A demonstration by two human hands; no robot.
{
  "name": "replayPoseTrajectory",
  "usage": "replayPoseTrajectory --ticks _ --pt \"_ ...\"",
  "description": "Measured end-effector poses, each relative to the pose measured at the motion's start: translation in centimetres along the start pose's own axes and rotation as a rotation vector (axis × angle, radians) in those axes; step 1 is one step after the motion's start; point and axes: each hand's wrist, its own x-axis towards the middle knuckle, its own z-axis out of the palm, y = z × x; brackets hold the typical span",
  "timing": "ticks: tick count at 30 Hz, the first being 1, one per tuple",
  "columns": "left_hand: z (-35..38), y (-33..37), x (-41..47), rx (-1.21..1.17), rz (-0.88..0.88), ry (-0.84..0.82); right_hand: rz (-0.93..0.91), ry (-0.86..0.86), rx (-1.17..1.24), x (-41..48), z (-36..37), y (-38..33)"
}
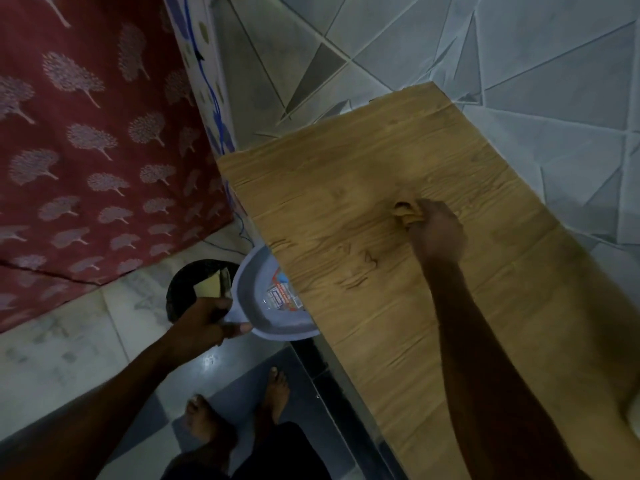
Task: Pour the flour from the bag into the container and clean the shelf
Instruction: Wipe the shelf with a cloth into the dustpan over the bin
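Wiping position: the right hand point(438, 230) is on top of the shelf point(363, 323), fingers curled round a small crumpled brown cloth point(406, 213) and pressing it against the surface. The cloth sticks out past the fingers on the side away from the person. The right forearm reaches across the shelf from the lower right.

The shelf is a long board with a tan wood-grain covering, wrinkled and creased in several places. It runs from the lower right toward the upper middle of the view, and its far side meets the grey tiled wall point(519, 46). A pale object point(634, 405) sits on the shelf at the right edge of the view; what it is cannot be told.

The left hand point(202, 325) grips the rim of a pale blue plate point(258, 299), thumb on top and fingers underneath. The plate is held level just beside the near edge of the shelf, with part of it hidden under that edge. A printed label point(282, 296) shows in the middle of the plate.

Behind the left hand, a round black bin point(183, 282) stands on the floor point(69, 341). A yellow piece point(209, 285) with a dark edge shows against it; whether the hand holds this piece or it lies in the bin cannot be told.

A red curtain point(86, 133) with a pale tree pattern hangs at the left. Two bare feet point(277, 389) stand on the floor below the shelf.
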Motion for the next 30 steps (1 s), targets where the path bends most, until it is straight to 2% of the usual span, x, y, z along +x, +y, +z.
replayPoseTrajectory --ticks 2,4,7,11,13,15,16,18,20,22,24,27,30 --pt "0.0 -0.1 -0.2 -0.014 -0.004 0.001 0.035 -0.035 -0.116 0.4 0.9 0.5" --pt "0.1 -0.4 -0.6 -0.015 -0.017 0.015 -0.064 -0.068 -0.168 -1.9 2.3 -1.8" --pt "0.5 -0.5 -1.4 -0.024 -0.019 0.030 -0.293 -0.064 -0.031 -8.5 4.2 -6.8" --pt "0.8 -0.4 -2.8 0.015 0.009 0.011 -0.463 -0.261 0.202 -15.9 3.9 -12.0" --pt "0.9 -0.7 -3.0 0.004 0.021 0.012 -0.327 -0.362 0.420 -16.3 2.9 -11.9" --pt "1.2 -0.8 -3.4 -0.013 0.028 0.001 -0.208 -0.238 0.572 -15.3 1.6 -9.4" --pt "1.4 -0.8 -3.5 -0.023 0.030 -0.005 -0.187 -0.150 0.554 -14.4 0.8 -7.6" --pt "2.1 -0.9 -3.7 -0.019 0.042 -0.026 -0.131 -0.012 0.338 -12.1 -0.5 -3.3" --pt "2.7 -1.1 -3.6 -0.002 0.054 -0.041 -0.028 0.053 0.061 -8.7 -1.6 1.4" --pt "3.4 -1.6 -3.3 0.010 0.062 -0.052 0.185 0.036 -0.059 -5.6 -2.7 5.7" --pt "3.9 -1.9 -3.2 0.001 0.066 -0.054 0.327 -0.038 -0.072 -3.9 -2.8 8.2" --pt "4.9 -2.2 -3.1 -0.031 0.066 -0.054 0.286 -0.074 -0.090 -4.5 -0.9 6.4" --pt "5.7 -1.7 -3.3 -0.035 0.065 -0.064 -0.018 -0.108 -0.026 -8.8 1.8 0.8"
